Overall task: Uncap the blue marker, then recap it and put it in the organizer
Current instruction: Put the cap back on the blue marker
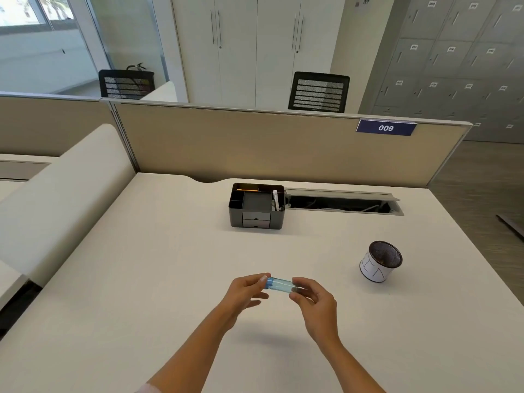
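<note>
The blue marker (279,285) lies level in the air above the front middle of the desk, held at both ends. My left hand (246,293) pinches its left end and my right hand (314,300) pinches its right end. Fingers hide both tips, so I cannot tell whether the cap is seated or loose. The black organizer (256,207) stands at the back middle of the desk, well beyond the hands, with several open compartments on top and two small drawers in front.
A round mesh pen cup (381,260) with a white paper band leans at the right. An open cable tray (343,204) runs along the back, right of the organizer. A beige partition (255,143) closes the far side. The desk (141,279) is white.
</note>
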Demonstrator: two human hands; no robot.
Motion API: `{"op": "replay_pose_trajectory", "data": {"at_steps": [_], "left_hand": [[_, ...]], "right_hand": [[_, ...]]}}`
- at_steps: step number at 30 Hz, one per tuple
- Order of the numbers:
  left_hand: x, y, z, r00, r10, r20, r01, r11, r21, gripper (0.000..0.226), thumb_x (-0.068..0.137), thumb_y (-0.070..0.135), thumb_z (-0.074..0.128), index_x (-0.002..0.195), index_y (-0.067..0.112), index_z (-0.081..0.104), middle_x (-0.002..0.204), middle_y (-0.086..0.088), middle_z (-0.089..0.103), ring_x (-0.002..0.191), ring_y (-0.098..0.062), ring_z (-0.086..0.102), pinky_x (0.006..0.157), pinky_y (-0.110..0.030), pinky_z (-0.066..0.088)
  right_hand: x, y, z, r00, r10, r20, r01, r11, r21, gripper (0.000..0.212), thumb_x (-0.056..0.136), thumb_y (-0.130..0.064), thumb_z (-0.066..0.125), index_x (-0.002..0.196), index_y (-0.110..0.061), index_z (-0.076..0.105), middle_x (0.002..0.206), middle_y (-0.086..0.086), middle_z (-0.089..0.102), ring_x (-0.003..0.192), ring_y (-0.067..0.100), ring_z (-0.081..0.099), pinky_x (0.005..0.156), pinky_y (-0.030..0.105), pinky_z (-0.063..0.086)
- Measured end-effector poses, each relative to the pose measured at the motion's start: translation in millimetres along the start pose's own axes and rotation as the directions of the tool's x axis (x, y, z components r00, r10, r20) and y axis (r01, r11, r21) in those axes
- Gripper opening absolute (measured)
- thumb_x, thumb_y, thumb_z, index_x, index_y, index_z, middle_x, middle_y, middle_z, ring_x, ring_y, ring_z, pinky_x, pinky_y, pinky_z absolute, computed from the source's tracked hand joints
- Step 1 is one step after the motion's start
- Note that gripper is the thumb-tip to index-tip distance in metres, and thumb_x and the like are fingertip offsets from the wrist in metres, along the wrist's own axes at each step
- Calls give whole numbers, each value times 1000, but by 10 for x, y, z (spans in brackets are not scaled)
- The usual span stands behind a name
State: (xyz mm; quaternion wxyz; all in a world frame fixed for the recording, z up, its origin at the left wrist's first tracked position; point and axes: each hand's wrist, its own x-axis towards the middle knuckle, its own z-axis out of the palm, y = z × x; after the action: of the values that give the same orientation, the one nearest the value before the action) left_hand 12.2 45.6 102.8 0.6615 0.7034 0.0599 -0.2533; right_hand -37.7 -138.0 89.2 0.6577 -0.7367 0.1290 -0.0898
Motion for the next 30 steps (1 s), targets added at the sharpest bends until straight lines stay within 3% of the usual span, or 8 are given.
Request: {"op": "replay_pose_trajectory", "data": {"at_steps": [3,9,14,18,20,24,30], "left_hand": [[1,10,-35,1000,-7,-13,7,1000,-12,34,88,43,65,112,20,73,109,-1,75,94,-13,74,87,-24,51],[-6,59,-80,996,-77,-48,73,993,-90,54,59,64,76,89,19,78,88,-3,80,86,-15,76,72,-18,55],[9,103,-100,988,-144,-54,135,980,-149,69,54,66,75,93,9,76,77,-5,79,76,-17,76,73,-24,60],[24,126,-119,988,-157,1,153,962,-224,72,61,62,75,103,3,73,58,2,66,61,-13,66,83,-29,59],[31,152,-103,987,-160,-7,154,961,-231,73,60,62,75,103,4,72,57,2,67,60,-12,68,84,-30,59],[37,206,-89,987,-144,-65,127,969,-211,71,52,66,72,94,8,75,72,-5,77,71,-16,75,68,-23,60],[62,244,-47,983,-89,-163,59,982,-180,70,48,69,74,89,12,77,79,-7,78,74,-19,76,69,-22,60]], "right_hand": [[12,-7,-2,998,-60,14,61,998,-13,40,80,8,71,92,-30,75,89,-10,76,89,10,72,73,13,55],[49,-98,-20,965,-255,68,260,963,-71,56,80,17,64,90,-37,74,94,-12,74,92,12,70,75,14,55],[80,-131,-41,932,-343,115,352,934,-66,56,82,22,58,96,-29,75,99,-8,73,96,16,69,75,20,58],[86,-139,-34,918,-375,129,382,924,-34,52,84,21,58,99,-25,75,100,-8,74,98,18,69,75,23,60],[84,-151,-19,918,-379,121,383,923,-15,51,84,20,59,100,-26,75,101,-9,74,97,19,70,75,24,60],[97,-187,11,923,-371,98,375,927,-17,55,84,17,62,100,-34,75,100,-12,74,95,13,70,75,17,58],[123,-222,31,895,-435,100,443,892,-86,49,84,14,64,106,-29,72,102,-14,73,96,9,69,75,12,55]]}}
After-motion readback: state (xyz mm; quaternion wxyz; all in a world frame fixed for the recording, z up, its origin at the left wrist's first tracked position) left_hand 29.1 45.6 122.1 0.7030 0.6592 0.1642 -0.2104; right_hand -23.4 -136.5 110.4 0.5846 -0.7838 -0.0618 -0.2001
